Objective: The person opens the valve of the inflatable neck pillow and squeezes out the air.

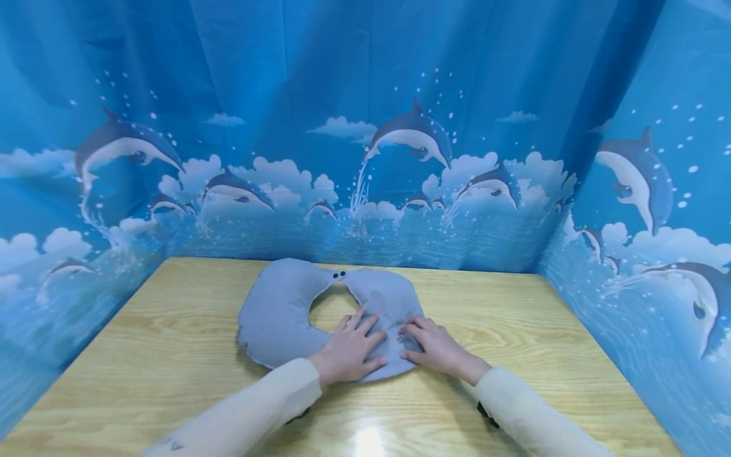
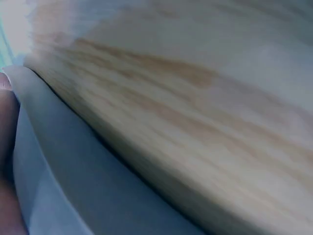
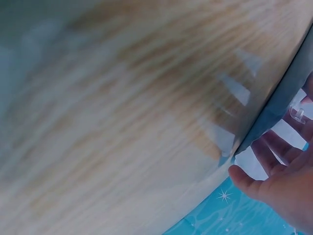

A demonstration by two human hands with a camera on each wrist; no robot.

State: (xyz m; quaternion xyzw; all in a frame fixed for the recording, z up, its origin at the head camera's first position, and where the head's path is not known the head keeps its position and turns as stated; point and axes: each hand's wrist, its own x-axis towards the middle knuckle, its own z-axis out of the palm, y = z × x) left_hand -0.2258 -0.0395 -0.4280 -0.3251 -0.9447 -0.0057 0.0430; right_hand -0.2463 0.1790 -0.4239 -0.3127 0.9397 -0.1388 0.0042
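A grey U-shaped inflatable neck pillow lies on the wooden table, its two ends meeting at the back beside two black snaps. My left hand rests with spread fingers on the pillow's right half. To its right, my right hand touches the same half near the side edge, fingers slightly bent around a small clear plastic valve. That valve stands up between the fingers without a pinch on it. In the left wrist view, the pillow's edge fills the lower left and only a little of the hand shows.
The light wood-grain table runs back to a blue dolphin-print curtain, which also hangs along both sides. Pale sleeves cover both forearms, with a black strap piece under the right one.
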